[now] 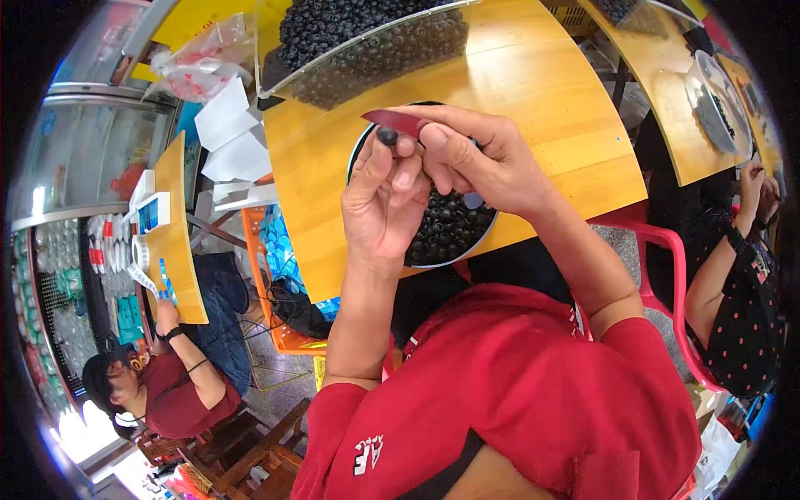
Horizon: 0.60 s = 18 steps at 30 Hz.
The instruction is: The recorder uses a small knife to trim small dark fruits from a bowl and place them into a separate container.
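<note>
Between the fingertips of my left hand (pixel 385 196) is a small dark round bead (pixel 387 135). My right hand (pixel 483 158) grips a small knife (pixel 393 122), whose reddish blade points left just above the bead; its handle is hidden in my fingers. The two hands meet at the fingers. Beneath them, a round bowl (pixel 454 260) holds many similar dark beads (pixel 450 229). My hands cover much of the bowl. Whether the blade touches the bead I cannot tell.
A clear-walled bin (pixel 367 37) heaped with dark beads stands at the far side of the wooden table (pixel 550 125). An orange crate (pixel 265 292) is left of it, a red chair (pixel 679 283) right. One person (pixel 179 379) sits at left, another (pixel 733 308) at right.
</note>
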Available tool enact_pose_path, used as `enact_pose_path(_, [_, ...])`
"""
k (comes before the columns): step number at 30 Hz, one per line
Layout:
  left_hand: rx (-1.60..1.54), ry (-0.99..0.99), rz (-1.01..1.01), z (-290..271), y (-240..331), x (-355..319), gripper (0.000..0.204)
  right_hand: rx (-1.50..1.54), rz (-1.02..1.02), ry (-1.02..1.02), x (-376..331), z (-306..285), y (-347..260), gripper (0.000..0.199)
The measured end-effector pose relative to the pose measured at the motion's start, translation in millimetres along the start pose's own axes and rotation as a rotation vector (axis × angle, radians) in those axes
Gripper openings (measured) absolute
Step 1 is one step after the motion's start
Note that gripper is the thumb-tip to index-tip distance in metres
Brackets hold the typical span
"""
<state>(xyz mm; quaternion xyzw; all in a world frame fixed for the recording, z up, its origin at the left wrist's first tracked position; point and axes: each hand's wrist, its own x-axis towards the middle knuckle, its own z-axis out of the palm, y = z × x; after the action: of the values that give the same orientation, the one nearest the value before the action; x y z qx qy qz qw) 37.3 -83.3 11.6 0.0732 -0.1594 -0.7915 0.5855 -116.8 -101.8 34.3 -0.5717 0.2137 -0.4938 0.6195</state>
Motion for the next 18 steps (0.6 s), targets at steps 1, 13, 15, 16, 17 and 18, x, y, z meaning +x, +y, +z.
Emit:
enact_pose_path(1, [0.004,-0.051,-0.026,-2,1,1,0.019,-0.001,0.0,0.002,0,0,4,0.03])
enact_pose_path(13, [0.383,0.07,0.117,0,3,1,0.023,0.037,0.119,0.038,2,-5,6,0.027])
enact_pose_path(15, [0.418,0.088,0.113,-2,3,-1,0.024,-0.006,0.162,0.133,2,-2,1,0.026])
enact_pose_path(16, [0.454,0.103,0.107,-2,2,-2,0.024,-0.005,0.163,0.133,4,-1,2,0.026])
enact_pose_path(17, [0.453,0.103,0.106,-2,2,-2,0.024,-0.005,0.163,0.157,6,1,4,0.027])
enact_pose_path(18, [0.456,0.109,0.109,-1,0,-3,0.024,-0.005,0.163,0.18,7,1,6,0.027])
